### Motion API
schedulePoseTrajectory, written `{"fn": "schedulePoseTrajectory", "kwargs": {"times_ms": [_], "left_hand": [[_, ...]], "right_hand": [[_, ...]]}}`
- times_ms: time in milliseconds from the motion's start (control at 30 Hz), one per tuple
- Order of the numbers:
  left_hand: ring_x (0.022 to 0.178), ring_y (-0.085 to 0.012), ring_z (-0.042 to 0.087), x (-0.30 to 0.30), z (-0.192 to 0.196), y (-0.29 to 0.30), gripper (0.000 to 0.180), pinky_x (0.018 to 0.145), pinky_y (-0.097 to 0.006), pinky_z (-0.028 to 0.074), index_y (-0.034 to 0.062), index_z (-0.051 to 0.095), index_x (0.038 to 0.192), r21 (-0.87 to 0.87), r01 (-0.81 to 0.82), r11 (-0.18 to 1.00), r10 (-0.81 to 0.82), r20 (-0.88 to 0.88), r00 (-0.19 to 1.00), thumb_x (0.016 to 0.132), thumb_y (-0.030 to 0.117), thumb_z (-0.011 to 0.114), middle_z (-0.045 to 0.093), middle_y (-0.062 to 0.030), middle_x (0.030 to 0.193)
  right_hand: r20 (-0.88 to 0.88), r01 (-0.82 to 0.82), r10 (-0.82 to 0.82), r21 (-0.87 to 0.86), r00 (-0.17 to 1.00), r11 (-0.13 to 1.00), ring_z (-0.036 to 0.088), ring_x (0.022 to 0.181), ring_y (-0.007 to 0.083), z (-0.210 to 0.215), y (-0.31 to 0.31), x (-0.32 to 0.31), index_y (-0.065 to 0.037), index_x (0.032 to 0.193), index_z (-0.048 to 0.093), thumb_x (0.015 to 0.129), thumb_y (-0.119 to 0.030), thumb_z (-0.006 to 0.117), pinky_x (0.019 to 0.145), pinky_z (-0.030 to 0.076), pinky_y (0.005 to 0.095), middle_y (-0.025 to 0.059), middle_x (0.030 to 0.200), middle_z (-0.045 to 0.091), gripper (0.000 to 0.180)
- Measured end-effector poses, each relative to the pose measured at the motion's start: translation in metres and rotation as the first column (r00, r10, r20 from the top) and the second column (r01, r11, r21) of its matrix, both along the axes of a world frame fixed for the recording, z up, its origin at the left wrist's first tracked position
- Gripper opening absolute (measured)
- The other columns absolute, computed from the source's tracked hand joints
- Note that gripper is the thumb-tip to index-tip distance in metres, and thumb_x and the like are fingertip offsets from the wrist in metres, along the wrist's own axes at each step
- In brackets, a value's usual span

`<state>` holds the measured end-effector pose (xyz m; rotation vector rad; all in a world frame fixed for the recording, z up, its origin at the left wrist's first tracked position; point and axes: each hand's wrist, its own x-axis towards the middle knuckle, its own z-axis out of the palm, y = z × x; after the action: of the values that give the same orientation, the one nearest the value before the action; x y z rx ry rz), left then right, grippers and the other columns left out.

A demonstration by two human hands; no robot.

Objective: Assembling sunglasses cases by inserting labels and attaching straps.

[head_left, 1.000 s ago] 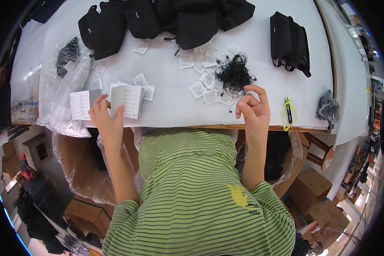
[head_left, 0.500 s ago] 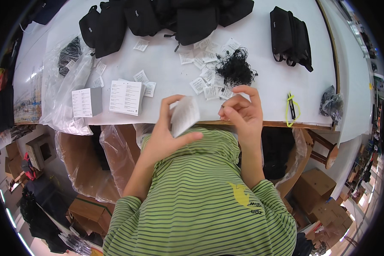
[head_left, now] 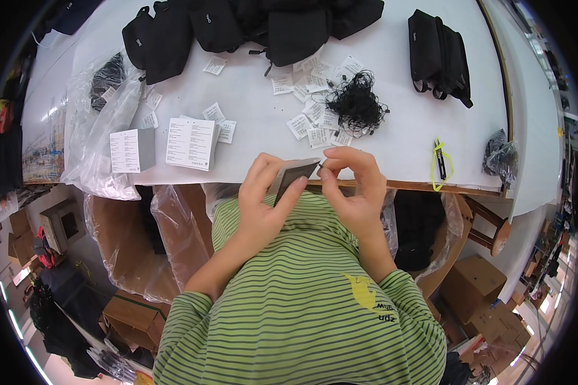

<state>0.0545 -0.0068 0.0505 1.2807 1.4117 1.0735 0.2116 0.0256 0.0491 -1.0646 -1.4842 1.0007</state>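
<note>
- My left hand (head_left: pixel 263 205) fingers pinch a grey card (head_left: pixel 293 174) at the desk (head_left: pixel 392 109) edge.
- My right hand (head_left: pixel 356 189) fingers close on the card's top corner.
- Beyond lie paper tags (head_left: pixel 315 122) and a black cord tangle (head_left: pixel 356 106).

Grey card (head_left: pixel 293 178) pinched between left hand (head_left: pixel 263 205) and right hand (head_left: pixel 356 189).

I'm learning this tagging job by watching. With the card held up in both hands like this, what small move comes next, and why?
Probably working the right hand's pinch at the card's upper corner, likely threading something there. The left hand grips the card above the table edge, and the right fingertips meet that corner. What they pinch is too small to tell; the black string pile lies nearby.
</note>
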Motion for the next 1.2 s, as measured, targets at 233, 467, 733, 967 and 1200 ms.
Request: {"fn": "schedulePoseTrajectory", "kwargs": {"times_ms": [233, 467, 733, 967, 1200], "left_hand": [[0.069, -0.0183, 0.051, 0.000, 0.002, 0.002, 0.019, 0.062, -0.028, 0.041, 0.0011, 0.067, 0.096, 0.140, -0.035, 0.990, 0.054, -0.134, 0.990, 0.078, 0.003, 0.069, 0.053, -0.0060, 0.074], [0.064, -0.0182, 0.047, -0.005, -0.001, 0.004, 0.033, 0.057, -0.029, 0.039, 0.0082, 0.071, 0.100, 0.353, 0.049, 0.934, 0.068, -0.313, 0.947, 0.069, -0.002, 0.071, 0.053, -0.0032, 0.071], [0.082, -0.0113, 0.055, -0.037, -0.004, 0.008, 0.021, 0.077, -0.028, 0.044, -0.0016, 0.067, 0.101, 0.027, 0.309, 0.951, -0.298, 0.363, 0.883, 0.092, 0.016, 0.059, 0.060, -0.0067, 0.090], [0.078, -0.0093, 0.054, -0.038, -0.011, 0.011, 0.015, 0.076, -0.025, 0.044, 0.0033, 0.059, 0.096, -0.164, 0.344, 0.925, -0.292, 0.276, 0.916, 0.092, 0.017, 0.059, 0.060, -0.0005, 0.087], [0.079, -0.0092, 0.054, -0.037, -0.008, 0.017, 0.015, 0.075, -0.026, 0.044, 0.0029, 0.058, 0.094, -0.134, 0.373, 0.918, -0.342, 0.209, 0.916, 0.091, 0.017, 0.059, 0.058, -0.0001, 0.084]], "right_hand": [[0.061, -0.043, 0.041, 0.039, 0.997, 0.998, 0.055, 0.065, 0.0122, 0.000, 0.001, -0.005, -0.004, 0.104, 0.063, 0.073, 0.010, 0.061, 0.064, 0.048, 0.0239, 0.0036, 0.076, 0.060, 0.033], [0.078, 0.031, -0.028, -0.040, 0.997, 0.999, 0.055, 0.063, 0.0106, 0.003, 0.001, -0.011, -0.004, 0.100, 0.064, 0.076, 0.006, 0.064, 0.060, 0.046, 0.0230, 0.0036, 0.076, 0.061, 0.026], [0.081, -0.120, 0.147, -0.267, 0.986, 0.956, 0.052, 0.060, 0.0080, 0.008, -0.001, 0.010, -0.003, 0.089, 0.064, 0.079, -0.003, 0.068, 0.056, 0.042, 0.0206, 0.0024, 0.072, 0.061, 0.011], [0.102, -0.291, 0.348, -0.366, 0.932, 0.884, 0.050, 0.058, 0.0059, 0.006, 0.004, 0.003, -0.001, 0.086, 0.061, 0.081, -0.003, 0.067, 0.054, 0.040, 0.0195, 0.0011, 0.069, 0.059, 0.008], [-0.048, -0.344, 0.356, -0.406, 0.933, 0.847, 0.049, 0.058, 0.0053, 0.000, 0.006, 0.005, 0.000, 0.087, 0.059, 0.087, -0.005, 0.061, 0.052, 0.038, 0.0195, 0.0011, 0.069, 0.057, 0.006]]}}
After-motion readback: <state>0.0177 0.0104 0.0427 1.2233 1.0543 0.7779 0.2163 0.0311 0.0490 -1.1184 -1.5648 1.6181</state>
